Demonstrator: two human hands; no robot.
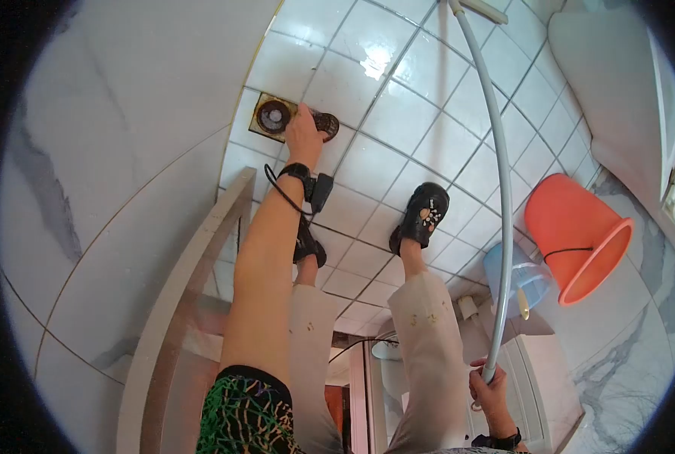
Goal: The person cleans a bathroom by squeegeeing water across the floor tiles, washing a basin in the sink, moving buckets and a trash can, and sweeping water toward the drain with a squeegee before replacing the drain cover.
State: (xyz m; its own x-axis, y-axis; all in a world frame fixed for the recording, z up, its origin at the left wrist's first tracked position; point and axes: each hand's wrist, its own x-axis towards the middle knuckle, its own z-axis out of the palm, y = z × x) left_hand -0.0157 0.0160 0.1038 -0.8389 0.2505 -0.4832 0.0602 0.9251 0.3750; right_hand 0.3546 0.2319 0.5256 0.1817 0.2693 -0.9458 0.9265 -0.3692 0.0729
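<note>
My left hand (305, 136) is low over the tiled floor, its fingers closed on a dark, round, perforated drain cover (327, 125). Just left of it, a square floor drain (274, 116) with a grimy yellowish frame shows its round dark opening. Part of the cover is hidden behind my fingers. At the lower right, my right hand (490, 393) grips the end of a long grey pole (500, 166). The pole runs up to a pale bar-shaped head (484, 10) on the floor, partly cut off by the frame's top edge.
An orange bucket (572, 234) lies tilted at the right, beside a translucent blue container (515, 276). My feet in black clogs (422, 216) stand on wet white tiles (371, 163). A raised pale frame edge (186, 303) runs along the left, near a marbled wall (125, 189).
</note>
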